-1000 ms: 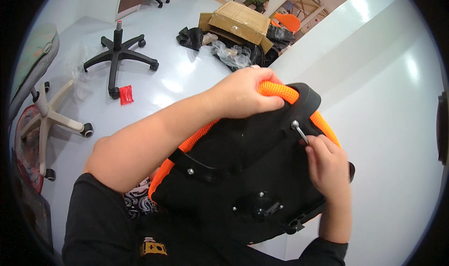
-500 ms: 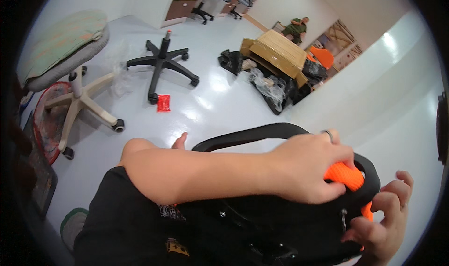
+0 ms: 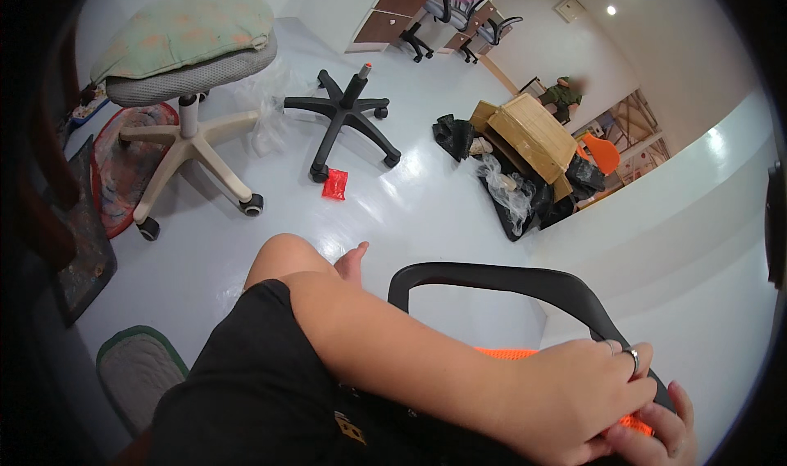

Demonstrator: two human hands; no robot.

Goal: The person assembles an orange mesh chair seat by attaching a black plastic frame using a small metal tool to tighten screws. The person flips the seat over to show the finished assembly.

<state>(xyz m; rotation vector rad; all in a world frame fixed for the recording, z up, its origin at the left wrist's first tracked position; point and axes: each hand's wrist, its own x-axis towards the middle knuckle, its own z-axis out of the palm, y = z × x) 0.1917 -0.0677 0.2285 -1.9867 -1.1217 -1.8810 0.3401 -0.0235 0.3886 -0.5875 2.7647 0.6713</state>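
My left forearm reaches across to the lower right, and my left hand point(image 3: 578, 396), with a ring on it, is closed at the edge of a black curved chair frame point(image 3: 500, 276). Bright orange mesh point(image 3: 635, 424) shows between its fingers and those of my right hand point(image 3: 668, 433). The right hand's fingers are bent around that mesh from the other side; its palm is hidden. More of the orange mesh shows just above my left forearm. The chair part rests over my lap, mostly covered by my arm and black clothing.
A black five-legged chair base point(image 3: 348, 118) stands on the floor beside a red packet point(image 3: 335, 185). At left is a stool with a padded seat point(image 3: 193, 44). An open cardboard box point(image 3: 529, 138) lies among black and clear plastic bags. A person point(image 3: 563, 95) sits far back.
My left hand has moved down along the frame, and my right hand has come in against the orange mesh beside it. The chair frame sits lower and further right in view.
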